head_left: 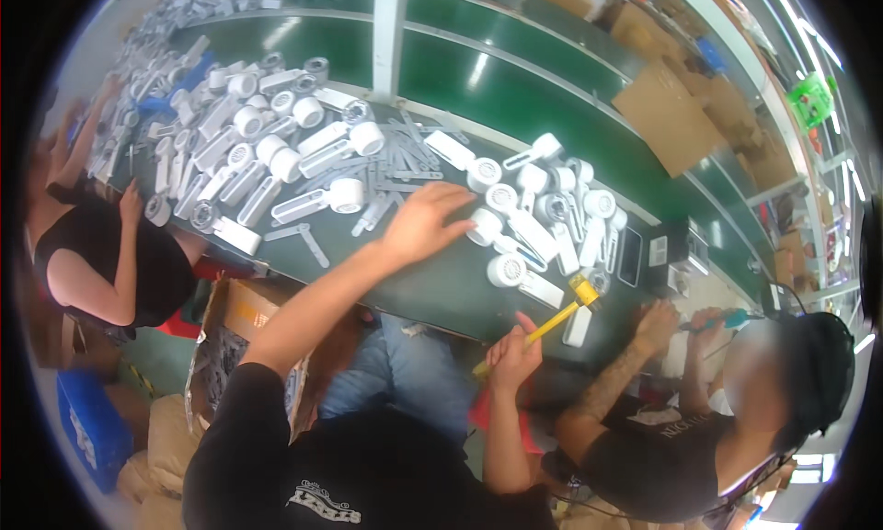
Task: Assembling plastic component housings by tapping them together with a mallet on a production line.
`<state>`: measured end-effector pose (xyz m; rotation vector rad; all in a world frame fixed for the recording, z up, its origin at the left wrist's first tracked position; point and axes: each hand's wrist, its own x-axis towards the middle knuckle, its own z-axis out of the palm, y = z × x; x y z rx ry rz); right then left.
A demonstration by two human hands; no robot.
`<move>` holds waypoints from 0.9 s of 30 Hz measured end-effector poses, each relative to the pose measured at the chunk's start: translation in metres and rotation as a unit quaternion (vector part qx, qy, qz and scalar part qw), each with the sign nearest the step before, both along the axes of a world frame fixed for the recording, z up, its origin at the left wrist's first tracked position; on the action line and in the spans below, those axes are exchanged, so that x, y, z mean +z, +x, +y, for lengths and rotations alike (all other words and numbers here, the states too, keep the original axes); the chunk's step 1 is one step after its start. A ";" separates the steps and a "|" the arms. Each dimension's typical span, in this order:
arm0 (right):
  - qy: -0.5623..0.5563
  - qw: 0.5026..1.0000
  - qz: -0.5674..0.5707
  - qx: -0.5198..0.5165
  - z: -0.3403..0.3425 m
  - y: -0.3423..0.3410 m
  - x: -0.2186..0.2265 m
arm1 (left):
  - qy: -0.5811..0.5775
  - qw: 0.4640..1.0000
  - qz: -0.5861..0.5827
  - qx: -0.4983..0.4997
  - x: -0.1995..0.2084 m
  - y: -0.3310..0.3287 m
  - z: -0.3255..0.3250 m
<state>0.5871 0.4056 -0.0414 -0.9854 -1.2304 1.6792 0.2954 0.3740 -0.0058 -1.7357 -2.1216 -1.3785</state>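
Note:
My right hand [514,357] grips the handle of a yellow hammer [552,323] near the table's front edge. The hammer's head [586,294] is up to the right, over the nearest white pieces. My left hand [426,225] reaches over the table with fingers stretched and thumb apart, and nothing shows in it. Its fingertips come close to a white round-headed piece [484,227] at the left side of a pile; whether they touch I cannot tell. Several such pieces, each with a slatted round head and a flat handle [533,236], lie heaped there.
A larger heap of white pieces [276,153] and grey flat strips [405,153] covers the table's left side. A co-worker's hand [655,328] is at the right, beside a dark box [681,250]. Another person [101,245] sits at the left. A cardboard box [235,319] stands below.

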 end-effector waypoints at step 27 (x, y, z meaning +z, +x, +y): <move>0.024 0.976 -0.151 0.153 0.032 -0.024 0.008 | -0.145 0.967 0.147 0.151 0.004 -0.075 -0.074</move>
